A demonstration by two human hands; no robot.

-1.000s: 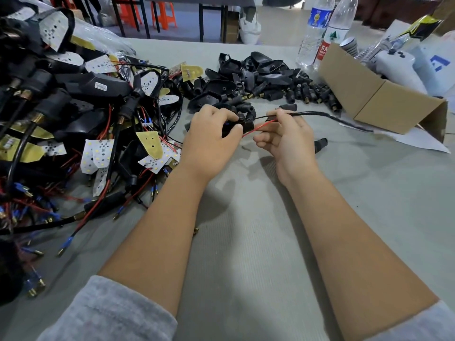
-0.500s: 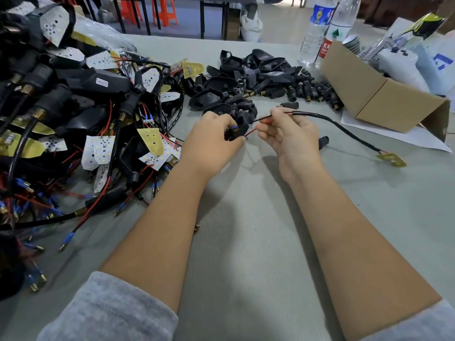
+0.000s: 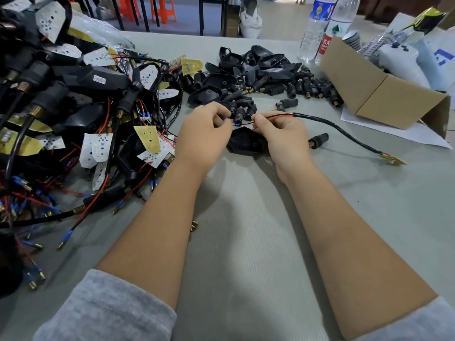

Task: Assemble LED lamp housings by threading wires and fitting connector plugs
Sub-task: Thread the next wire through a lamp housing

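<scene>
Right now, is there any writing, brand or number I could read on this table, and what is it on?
Nothing reads in full.
Red label on the clear bottle: two white Chinese characters, "农夫", with small print too blurred to read.
Blue label on the other bottle: printed, too blurred.
White sticker on a black lamp housing: a short code, too small.
White bag: a blue logo shape, no letters.

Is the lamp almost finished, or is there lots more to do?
Lots more. Done: a big pile of wired lamps sits left. In hand: the left hand and right hand pinch the thin wires of a black cable above a black housing. Left: many empty housings and connector plugs wait.
</scene>
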